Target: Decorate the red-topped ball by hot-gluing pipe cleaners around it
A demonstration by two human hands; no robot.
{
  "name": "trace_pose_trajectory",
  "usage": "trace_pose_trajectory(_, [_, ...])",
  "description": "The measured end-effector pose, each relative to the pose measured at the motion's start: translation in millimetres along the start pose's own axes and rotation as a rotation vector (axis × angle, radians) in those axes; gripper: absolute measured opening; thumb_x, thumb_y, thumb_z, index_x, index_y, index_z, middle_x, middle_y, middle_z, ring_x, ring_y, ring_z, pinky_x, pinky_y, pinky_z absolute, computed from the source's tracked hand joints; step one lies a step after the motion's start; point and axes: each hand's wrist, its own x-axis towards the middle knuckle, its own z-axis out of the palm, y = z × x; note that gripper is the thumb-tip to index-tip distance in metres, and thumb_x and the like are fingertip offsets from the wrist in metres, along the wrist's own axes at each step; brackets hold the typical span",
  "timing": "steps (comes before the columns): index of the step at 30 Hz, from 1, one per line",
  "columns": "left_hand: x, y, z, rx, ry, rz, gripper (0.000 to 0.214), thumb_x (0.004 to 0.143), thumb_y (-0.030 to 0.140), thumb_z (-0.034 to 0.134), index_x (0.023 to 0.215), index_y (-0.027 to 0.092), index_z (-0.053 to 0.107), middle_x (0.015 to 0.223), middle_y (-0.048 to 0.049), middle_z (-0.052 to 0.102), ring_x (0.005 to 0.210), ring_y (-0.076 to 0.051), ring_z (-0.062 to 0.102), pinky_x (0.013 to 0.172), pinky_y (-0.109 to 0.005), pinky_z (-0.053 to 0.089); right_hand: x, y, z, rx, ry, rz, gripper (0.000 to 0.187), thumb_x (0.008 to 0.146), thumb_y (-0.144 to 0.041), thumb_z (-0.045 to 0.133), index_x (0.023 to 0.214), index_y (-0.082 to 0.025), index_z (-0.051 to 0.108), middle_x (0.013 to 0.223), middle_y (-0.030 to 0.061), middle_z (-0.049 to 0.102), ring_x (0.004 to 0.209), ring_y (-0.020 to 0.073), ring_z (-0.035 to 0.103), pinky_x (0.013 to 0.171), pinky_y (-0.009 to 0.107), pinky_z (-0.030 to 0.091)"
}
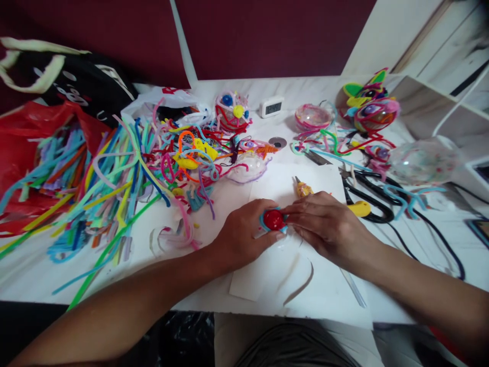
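A small red ball (273, 219) with a light blue fuzzy band around its base is between my hands, above white paper. My left hand (244, 229) is closed around its left side, thumb at the near edge and fingers at the far edge. From the right, my right hand (328, 221) pinches at the ball's edge with its fingertips; whether a small piece is between them is hidden. Just beyond the right hand, a yellow piece with a dark pointed tip (303, 189) lies on the paper (263, 280).
Loose pipe cleaners (114, 178) heap across the left side, by a red bag (15, 148). At the right lie black-handled scissors (372, 196), cables and a clear plastic ball (424, 160). A small digital clock (272, 107) and decorated balls (233, 111) stand at the back.
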Motion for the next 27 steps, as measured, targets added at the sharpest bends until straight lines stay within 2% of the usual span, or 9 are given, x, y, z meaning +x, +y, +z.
trace_pose_trajectory(5, [0, -1, -1.8, -0.067, -0.012, -0.05, 0.047, 0.074, 0.031, 0.072, 0.116, 0.02, 0.053, 0.111, -0.0042, 0.067, 0.1, -0.021, 0.065, 0.086, -0.035, 0.052, -2, -2, 3, 0.009, 0.015, 0.008, 0.013, 0.087, -0.011, 0.056, 0.096, -0.015, 0.065, 0.096, 0.009, 0.072, 0.091, 0.0203, 0.065, 0.08, 0.039, 0.048])
trace_pose_trajectory(11, [4, -3, -12.0, -0.139, -0.094, 0.047, 0.038, 0.079, 0.025, 0.068, 0.115, 0.018, 0.059, 0.113, -0.0064, 0.066, 0.106, -0.02, 0.062, 0.093, -0.036, 0.049, -3, -6, 4, -0.014, 0.031, 0.032, 0.011, 0.087, -0.011, 0.057, 0.092, -0.015, 0.066, 0.095, 0.0078, 0.072, 0.088, 0.0191, 0.065, 0.078, 0.038, 0.048])
trace_pose_trajectory(14, [5, -7, -16.0, -0.173, -0.136, 0.054, 0.04, 0.08, 0.024, 0.066, 0.119, 0.019, 0.059, 0.115, -0.007, 0.065, 0.108, -0.02, 0.061, 0.095, -0.037, 0.049, -1, -6, 3, -0.028, 0.023, 0.035, 0.011, 0.087, -0.011, 0.057, 0.093, -0.015, 0.066, 0.095, 0.0075, 0.073, 0.088, 0.0186, 0.066, 0.079, 0.038, 0.047])
trace_pose_trajectory(19, [4, -13, -13.6, -0.197, -0.153, 0.043, 0.044, 0.08, 0.025, 0.068, 0.123, 0.019, 0.057, 0.122, -0.0094, 0.062, 0.115, -0.021, 0.058, 0.1, -0.04, 0.047, 0, -6, 1, -0.034, -0.003, 0.039, 0.013, 0.088, -0.012, 0.057, 0.095, -0.016, 0.066, 0.097, 0.0072, 0.073, 0.088, 0.0179, 0.066, 0.081, 0.038, 0.048])
trace_pose_trajectory(27, [4, -17, -9.5, -0.291, -0.138, 0.0, 0.045, 0.076, 0.021, 0.073, 0.119, 0.018, 0.061, 0.125, -0.0103, 0.062, 0.121, -0.022, 0.055, 0.106, -0.042, 0.044, -1, -4, 2, -0.017, -0.004, 0.033, 0.012, 0.087, -0.012, 0.059, 0.096, -0.017, 0.064, 0.095, 0.007, 0.073, 0.087, 0.0192, 0.066, 0.079, 0.039, 0.047])
